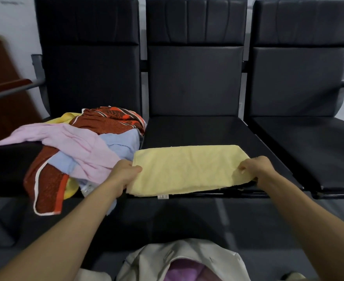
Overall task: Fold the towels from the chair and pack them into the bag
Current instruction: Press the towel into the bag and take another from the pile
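Observation:
A pale yellow towel [187,169] lies folded lengthwise across the front of the middle black seat [197,130]. My left hand [124,175] pinches its left end and my right hand [256,169] pinches its right end. A heap of unfolded towels sits on the left seat: a pink one [69,142], a light blue one [118,142], a rust-red patterned one [108,120] and a bit of yellow [65,116]. A cream bag [179,262] stands open on the floor below me, with purple cloth [187,270] inside.
Three joined black chairs stand against a pale wall; the right seat [313,147] holds nothing. A brown wooden piece [2,78] and a metal armrest [10,91] stand at the far left. Dark grey floor [248,224] lies between the chairs and the bag.

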